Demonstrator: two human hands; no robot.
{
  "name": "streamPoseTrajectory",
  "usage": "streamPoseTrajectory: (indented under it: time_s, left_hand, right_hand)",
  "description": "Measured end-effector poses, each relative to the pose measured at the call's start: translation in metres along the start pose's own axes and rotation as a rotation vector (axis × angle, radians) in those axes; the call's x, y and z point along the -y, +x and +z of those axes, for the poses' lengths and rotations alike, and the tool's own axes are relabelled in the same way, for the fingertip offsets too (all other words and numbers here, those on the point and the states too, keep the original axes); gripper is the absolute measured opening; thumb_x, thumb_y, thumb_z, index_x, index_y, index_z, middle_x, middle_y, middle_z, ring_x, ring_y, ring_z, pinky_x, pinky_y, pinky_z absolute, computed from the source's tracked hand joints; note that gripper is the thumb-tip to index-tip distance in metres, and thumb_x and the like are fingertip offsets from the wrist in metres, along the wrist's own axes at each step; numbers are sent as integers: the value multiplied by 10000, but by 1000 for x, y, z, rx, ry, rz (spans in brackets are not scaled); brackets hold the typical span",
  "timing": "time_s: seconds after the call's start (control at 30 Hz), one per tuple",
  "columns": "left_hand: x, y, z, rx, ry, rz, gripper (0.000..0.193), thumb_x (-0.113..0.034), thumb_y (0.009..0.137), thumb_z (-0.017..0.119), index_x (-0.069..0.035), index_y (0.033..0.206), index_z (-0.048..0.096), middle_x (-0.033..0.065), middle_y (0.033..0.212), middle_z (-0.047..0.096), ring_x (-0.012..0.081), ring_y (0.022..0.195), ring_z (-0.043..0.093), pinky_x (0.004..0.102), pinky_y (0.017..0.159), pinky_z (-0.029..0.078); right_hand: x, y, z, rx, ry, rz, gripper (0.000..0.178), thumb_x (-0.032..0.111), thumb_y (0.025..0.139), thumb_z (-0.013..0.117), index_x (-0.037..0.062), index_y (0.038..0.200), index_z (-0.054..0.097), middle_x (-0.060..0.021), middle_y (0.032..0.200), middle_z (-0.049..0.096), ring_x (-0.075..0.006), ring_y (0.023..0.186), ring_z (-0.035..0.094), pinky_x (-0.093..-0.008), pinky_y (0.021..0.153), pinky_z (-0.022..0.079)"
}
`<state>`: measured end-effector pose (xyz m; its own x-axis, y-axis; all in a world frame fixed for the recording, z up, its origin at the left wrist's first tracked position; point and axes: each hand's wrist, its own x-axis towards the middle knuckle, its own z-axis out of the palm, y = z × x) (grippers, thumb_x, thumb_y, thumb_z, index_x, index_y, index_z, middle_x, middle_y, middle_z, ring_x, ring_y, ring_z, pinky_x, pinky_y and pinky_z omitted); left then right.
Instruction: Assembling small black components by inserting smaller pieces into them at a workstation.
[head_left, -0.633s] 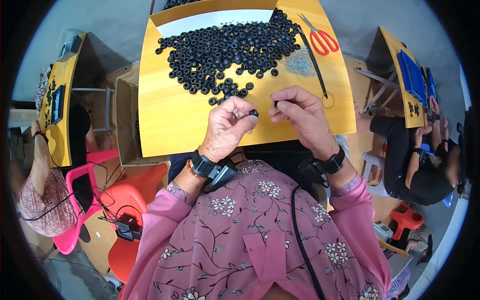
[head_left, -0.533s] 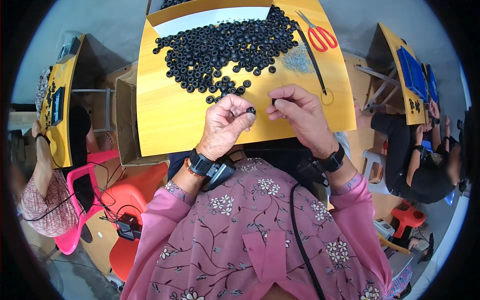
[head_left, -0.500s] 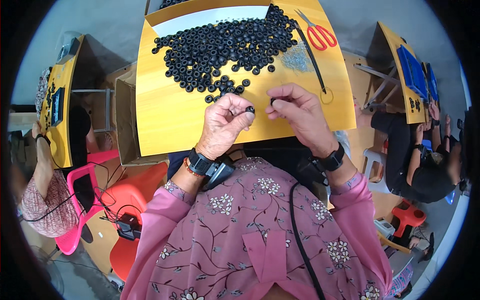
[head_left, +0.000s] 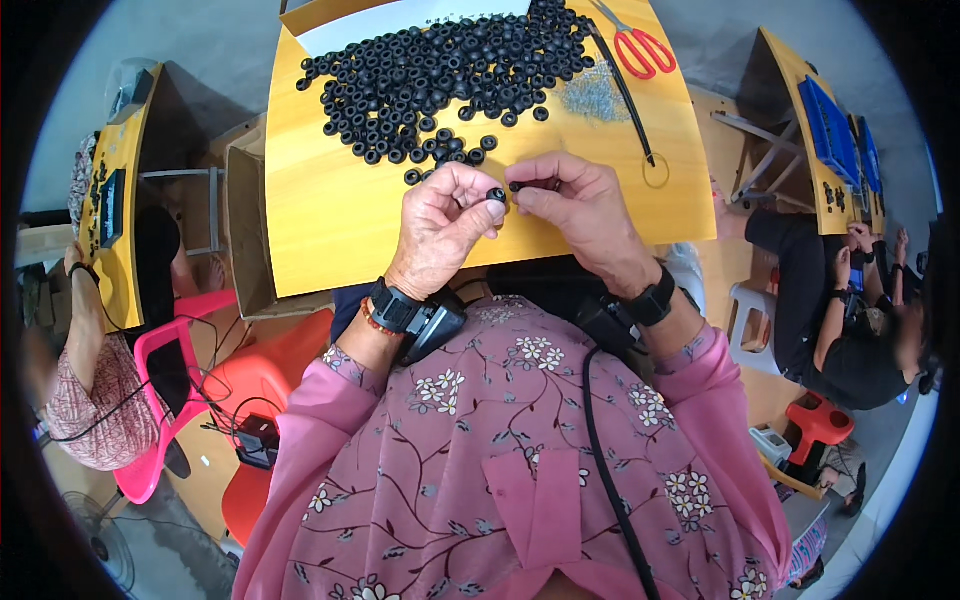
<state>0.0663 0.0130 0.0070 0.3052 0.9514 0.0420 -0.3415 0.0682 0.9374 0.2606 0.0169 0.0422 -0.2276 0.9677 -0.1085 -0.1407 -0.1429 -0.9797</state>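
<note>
My left hand (head_left: pixel 442 225) pinches a small black rubber ring (head_left: pixel 496 195) between thumb and fingertips, just over the near edge of the yellow table (head_left: pixel 330 230). Close beside it, my right hand (head_left: pixel 583 205) holds a thin black cord (head_left: pixel 622 90) by its end, almost touching the ring. The cord runs away across the table to the far right. A big heap of black rubber rings (head_left: pixel 440 70) lies spread on the far part of the table, several loose ones near my fingers.
Red-handled scissors (head_left: pixel 643 48) lie at the far right of the table, next to a small pile of silvery bits (head_left: pixel 592 100) and a thin wire loop (head_left: pixel 656 172). A cardboard box (head_left: pixel 245 230) stands left of the table. Other people sit at yellow tables on both sides.
Both hands stay together at the table's near edge, shifted slightly; the ring in my left fingers has come closer to the cord end in my right hand.
</note>
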Motion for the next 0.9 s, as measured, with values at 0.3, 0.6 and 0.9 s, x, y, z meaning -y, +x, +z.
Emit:
streamPoseTrajectory:
  time_s: [0.3,0.6,0.9]
  left_hand:
    - [-2,0,2,-11,-20,-2,105,29,935,650,-6,1026,610,31,895,667,74,762,630,224,665,541]
    - [0,0,0,-5,2,-9,114,23,931,656,-1,1032,610,34,899,666,77,765,630,227,670,542]
    - [-2,0,1,-12,19,-16,110,19,925,661,-2,1025,619,31,895,668,72,754,626,224,652,542]
  right_hand:
    - [1,1,-3,37,38,-22,169,-3,912,682,-30,1078,671,-83,933,716,-120,797,692,-248,729,576]
    - [-2,-2,-9,43,48,-45,162,12,923,677,-31,1079,684,-74,936,720,-120,825,690,-243,762,565]
    - [13,0,4,70,-133,-167,181,-25,893,684,-35,1074,682,-68,970,703,-122,860,683,-245,771,560]
